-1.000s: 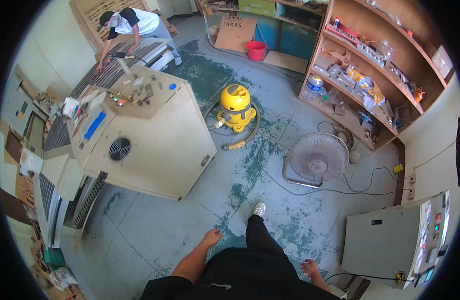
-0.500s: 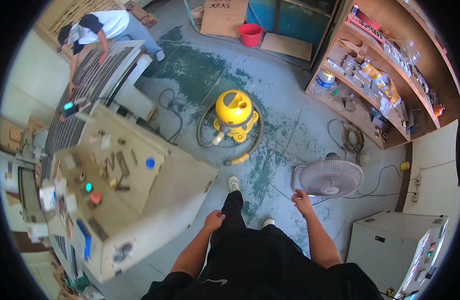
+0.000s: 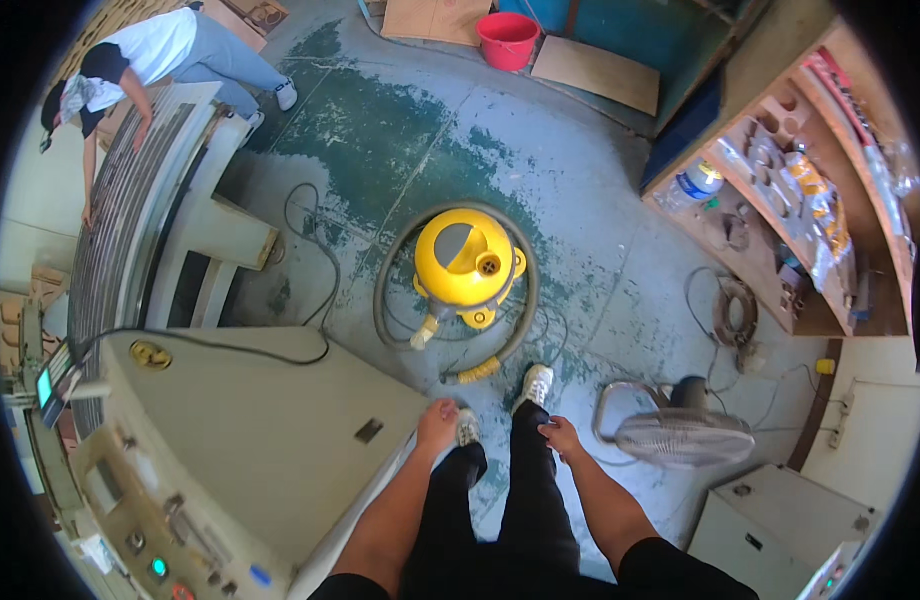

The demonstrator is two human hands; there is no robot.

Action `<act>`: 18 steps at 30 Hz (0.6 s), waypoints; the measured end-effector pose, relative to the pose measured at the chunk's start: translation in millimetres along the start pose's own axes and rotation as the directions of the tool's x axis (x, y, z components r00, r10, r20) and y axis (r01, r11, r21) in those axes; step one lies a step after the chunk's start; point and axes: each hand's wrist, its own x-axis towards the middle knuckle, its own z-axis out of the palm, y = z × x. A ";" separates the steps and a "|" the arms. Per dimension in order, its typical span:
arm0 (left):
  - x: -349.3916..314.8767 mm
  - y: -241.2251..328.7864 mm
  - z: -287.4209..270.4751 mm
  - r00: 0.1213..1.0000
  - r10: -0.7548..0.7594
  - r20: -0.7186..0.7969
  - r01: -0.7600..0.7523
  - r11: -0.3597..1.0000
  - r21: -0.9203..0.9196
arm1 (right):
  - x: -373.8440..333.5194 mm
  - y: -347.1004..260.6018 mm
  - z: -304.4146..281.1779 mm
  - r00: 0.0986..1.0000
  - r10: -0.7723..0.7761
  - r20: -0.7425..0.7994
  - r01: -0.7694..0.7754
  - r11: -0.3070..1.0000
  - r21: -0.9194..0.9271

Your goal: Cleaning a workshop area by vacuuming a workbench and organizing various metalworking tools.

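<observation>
My left hand point(image 3: 438, 426) hangs beside my left leg, near the corner of a large beige machine cabinet point(image 3: 280, 400). Its fingers are loosely curled in, and nothing shows in them. Over my right thigh is my right hand point(image 3: 560, 438), fingers bent inward, with no object visible in it. Ahead of my feet stands a yellow canister vacuum cleaner point(image 3: 467, 262) with a grey top. Its grey hose point(image 3: 528, 300) loops around it on the floor, ending in a part wrapped with yellow tape point(image 3: 480, 371). Neither hand touches the vacuum.
A grey fan point(image 3: 684, 437) lies low at my right, near a grey cabinet point(image 3: 780, 525). Cables point(image 3: 325, 270) trail over the worn floor. A wooden shelf point(image 3: 770, 255) stands right, a red bucket point(image 3: 508, 42) far ahead. Another person point(image 3: 170, 50) leans over a slatted machine bed point(image 3: 130, 190).
I have stepped forward; the vacuum looks nearer and my right foot is now ahead. My right hand has swung inward to my thigh. The beige cabinet and fan have shifted lower in view.
</observation>
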 end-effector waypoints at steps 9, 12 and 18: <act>291.3 159.2 -81.4 0.403 0.299 0.865 -0.736 -0.456 0.500 | 276.2 -15.0 34.6 0.985 0.163 0.054 -0.140 0.945 -0.297; 345.5 189.8 -66.3 0.228 0.166 0.959 -0.755 -0.591 0.282 | 352.8 11.3 40.9 0.983 0.183 -0.006 -0.173 0.920 -0.353; 371.9 227.7 -36.4 0.267 -0.414 0.870 -0.877 -0.478 0.042 | 394.2 -22.2 88.9 0.893 0.317 -0.320 -0.390 0.900 -0.197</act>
